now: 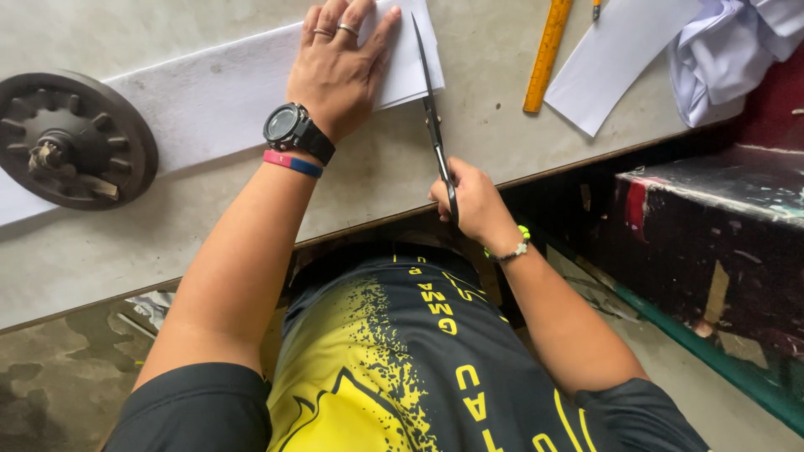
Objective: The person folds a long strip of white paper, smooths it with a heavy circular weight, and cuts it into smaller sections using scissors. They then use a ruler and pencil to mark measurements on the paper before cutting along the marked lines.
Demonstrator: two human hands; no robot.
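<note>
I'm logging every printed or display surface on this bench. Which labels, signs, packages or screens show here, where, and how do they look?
Wristwatch: on the left wrist by the white sheet, round dark face, black strap; display unreadable.
Ruler: top centre on the table, long, yellow-orange, fine dark markings.
Shirt: bottom centre, black with yellow lettering and splatter graphic.
No packages or signs.

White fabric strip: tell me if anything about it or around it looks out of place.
A heavy dark toothed wheel sits on the white fabric strip, an odd weight. Otherwise the left hand presses the strip flat while the right hand works scissors along its end.
</note>
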